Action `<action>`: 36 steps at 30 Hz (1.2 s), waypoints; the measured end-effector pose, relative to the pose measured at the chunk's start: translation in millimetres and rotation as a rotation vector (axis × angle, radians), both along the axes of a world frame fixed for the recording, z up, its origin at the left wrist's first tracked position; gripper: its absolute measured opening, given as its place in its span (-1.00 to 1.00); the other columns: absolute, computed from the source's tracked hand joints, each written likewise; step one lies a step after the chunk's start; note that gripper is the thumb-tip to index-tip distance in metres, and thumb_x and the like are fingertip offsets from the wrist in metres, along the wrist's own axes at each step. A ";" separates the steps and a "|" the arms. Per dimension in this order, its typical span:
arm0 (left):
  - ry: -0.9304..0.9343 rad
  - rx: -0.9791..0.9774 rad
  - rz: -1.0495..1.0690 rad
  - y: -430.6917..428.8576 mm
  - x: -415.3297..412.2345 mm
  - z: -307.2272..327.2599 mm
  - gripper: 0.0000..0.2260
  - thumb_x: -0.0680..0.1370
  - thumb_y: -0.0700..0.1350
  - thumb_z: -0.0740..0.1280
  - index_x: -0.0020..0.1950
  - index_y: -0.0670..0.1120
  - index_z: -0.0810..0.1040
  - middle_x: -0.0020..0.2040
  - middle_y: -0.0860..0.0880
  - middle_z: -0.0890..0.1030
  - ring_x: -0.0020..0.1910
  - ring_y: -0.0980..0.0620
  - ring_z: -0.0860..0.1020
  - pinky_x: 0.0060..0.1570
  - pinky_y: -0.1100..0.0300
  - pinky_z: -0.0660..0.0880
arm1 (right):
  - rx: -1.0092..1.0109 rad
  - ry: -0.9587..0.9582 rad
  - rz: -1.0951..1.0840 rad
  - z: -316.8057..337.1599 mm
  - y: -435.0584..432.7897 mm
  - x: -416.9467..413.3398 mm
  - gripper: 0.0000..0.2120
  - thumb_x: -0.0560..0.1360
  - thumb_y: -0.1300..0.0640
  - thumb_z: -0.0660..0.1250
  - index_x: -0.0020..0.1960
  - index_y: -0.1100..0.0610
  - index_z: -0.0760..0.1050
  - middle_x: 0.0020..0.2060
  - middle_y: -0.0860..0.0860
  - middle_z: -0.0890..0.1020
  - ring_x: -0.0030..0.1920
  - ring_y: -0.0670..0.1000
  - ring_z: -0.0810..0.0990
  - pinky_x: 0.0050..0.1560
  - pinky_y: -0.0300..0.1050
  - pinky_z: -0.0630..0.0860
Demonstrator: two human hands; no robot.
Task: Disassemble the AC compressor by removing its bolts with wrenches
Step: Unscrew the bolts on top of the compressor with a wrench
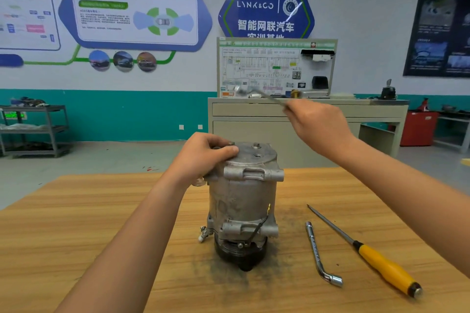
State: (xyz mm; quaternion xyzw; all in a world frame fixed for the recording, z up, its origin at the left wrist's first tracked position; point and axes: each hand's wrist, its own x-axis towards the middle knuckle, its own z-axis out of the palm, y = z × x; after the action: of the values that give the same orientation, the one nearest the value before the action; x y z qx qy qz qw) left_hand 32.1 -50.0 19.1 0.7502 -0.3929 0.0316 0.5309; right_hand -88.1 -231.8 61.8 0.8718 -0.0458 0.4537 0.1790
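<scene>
Standing upright in the middle of the broad pale wooden desk (pixel 89 211) is the grey cast-aluminium AC compressor (pixel 241 198), its black pulley end down on the wood and its flat rear cover facing up, with a smudge of dark grime on the desk around its base. The person's left hand (pixel 203 152) is curled over the top left edge of the housing, fingers wrapped on the rim and thumb pressed on the cover, steadying the unit. The right hand (pixel 315 124) is raised well above and behind the compressor, fingers closed round the shaft of a slim silver metal wrench (pixel 256 93); the tool is blurred, its head pointing left, so I cannot tell what kind of end it has. To the right on the desk lie a long screwdriver with a yellow-and-black handle (pixel 381 262) and, just beside it, a chrome L-shaped socket wrench (pixel 318 254), both untouched. A small hex bolt (pixel 256 145) stands proud on the top cover. I would say the work is at an early bolt-loosening step, with the wrench not yet seated. The next move calls for lowering the wrench head squarely onto that bolt while the left hand braces the body against turning.
</scene>
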 end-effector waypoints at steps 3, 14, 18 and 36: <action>0.029 -0.119 0.001 0.1 -3.1 7.2 -0.89 0.50 -0.06 0.39 0.01 -0.01 0.59 -0.21 0.17 0.57 -0.30 0.37 0.51 -0.41 0.59 0.36 | 0.303 -0.101 0.122 -1.3 2.7 1.0 -0.77 0.59 0.13 0.14 0.05 0.25 0.49 -0.29 0.10 0.56 -0.29 0.16 0.52 -0.33 -0.07 0.35; 0.009 0.022 0.334 128.5 53.9 -44.6 -0.87 0.58 -0.07 0.28 0.05 -0.04 0.59 -0.14 0.04 0.60 -0.16 0.14 0.54 -0.21 0.27 0.43 | 0.568 0.175 0.203 -46.5 34.0 -5.9 -0.77 0.58 0.09 0.16 0.01 0.17 0.55 -0.33 0.07 0.55 -0.29 0.09 0.48 -0.27 0.00 0.41; -0.003 0.366 0.463 163.3 76.6 -119.1 -0.77 0.55 -0.13 0.33 0.19 -0.11 0.58 -0.01 -0.04 0.65 -0.14 0.16 0.52 -0.16 0.30 0.39 | 0.624 0.165 0.224 -50.5 32.9 -5.7 -0.74 0.57 0.10 0.18 -0.05 0.25 0.56 -0.34 0.15 0.55 -0.31 0.09 0.47 -0.34 -0.08 0.29; -0.174 0.260 0.424 83.6 47.4 -92.7 -0.61 0.55 -0.02 0.31 0.36 -0.10 0.44 0.28 -0.07 0.49 0.21 0.00 0.45 0.13 0.14 0.36 | 0.145 0.338 -0.340 -37.6 13.2 -35.6 -0.73 0.61 0.09 0.05 0.23 0.02 0.42 -0.25 0.04 0.55 -0.24 0.09 0.54 -0.38 -0.14 0.37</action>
State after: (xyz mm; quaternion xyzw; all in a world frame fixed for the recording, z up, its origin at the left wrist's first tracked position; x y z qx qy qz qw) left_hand 79.5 33.6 -73.5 0.8721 -0.2720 0.1558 0.3757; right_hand -123.7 -218.6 24.2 0.9257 -0.1936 0.2603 0.1947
